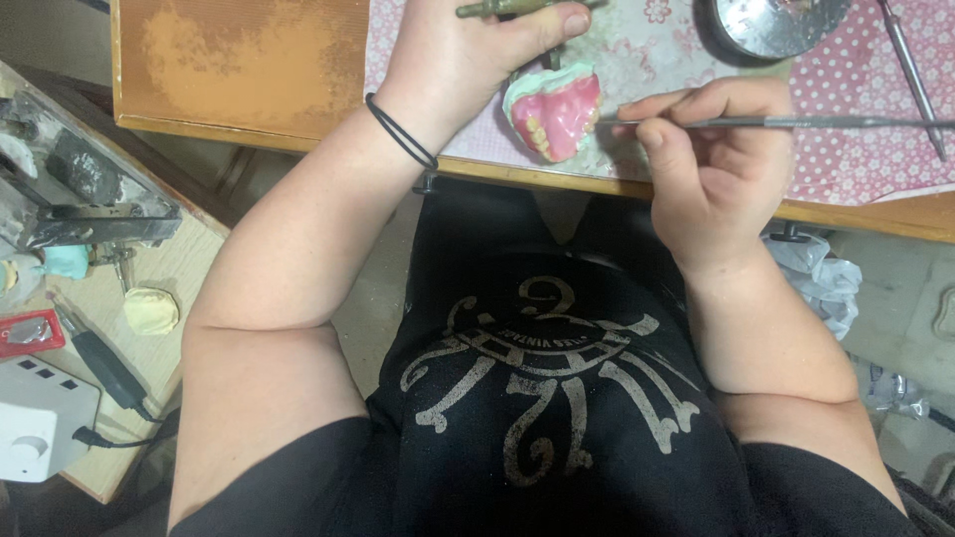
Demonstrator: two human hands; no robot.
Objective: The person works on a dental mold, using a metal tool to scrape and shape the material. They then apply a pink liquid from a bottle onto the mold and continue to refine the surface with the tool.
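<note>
The person sits at a wooden table and looks down over a black printed shirt. The left hand is closed around a dental model, a pale green cast with pink wax gums and yellowish teeth. It holds the model at the table's near edge, over a pink flowered cloth. The thumb lies across a brass-coloured part at the top of the model. A black hair band circles the left wrist.

The right hand grips a thin metal tool between thumb and fingers, pen-fashion. The tool lies nearly level, its long handle running off to the right. Its tip points left and reaches the right side of the model, at or just beside the pink wax; whether it touches cannot be told.

Behind the right hand, a round metal dish stands on a pink dotted cloth, and a second slim instrument lies slanted beside it.

To the person's left stands a lower side table. On it lie a pale plaster cast, a dark handpiece with a cable, a white box with a knob, and a small red tray. A crumpled white cloth hangs below the table edge at the right.
</note>
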